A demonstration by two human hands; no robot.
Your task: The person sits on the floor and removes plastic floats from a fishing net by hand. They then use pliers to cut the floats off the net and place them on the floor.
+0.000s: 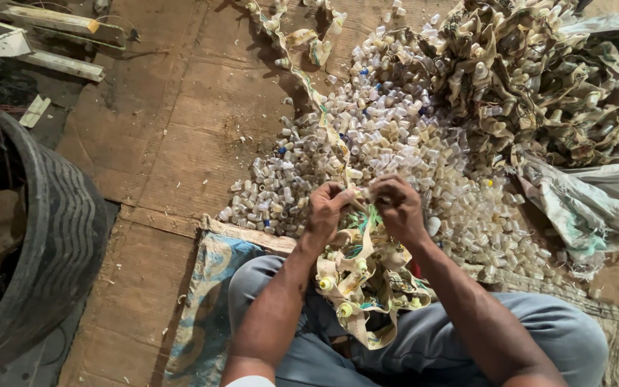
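Spouted pouch strip [358, 247] pinched between left hand [326, 211] and right hand [399, 208], both closed on it, over plastic cap heap [388, 136], lap below.

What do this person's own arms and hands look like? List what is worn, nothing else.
Both forearms are bare to the elbow and beyond. The left hand and right hand wear no gloves; no rings, watch or bracelet show. A pale edge, perhaps a sleeve, shows at the bottom by the left arm. Blue-grey trousers cover the legs.
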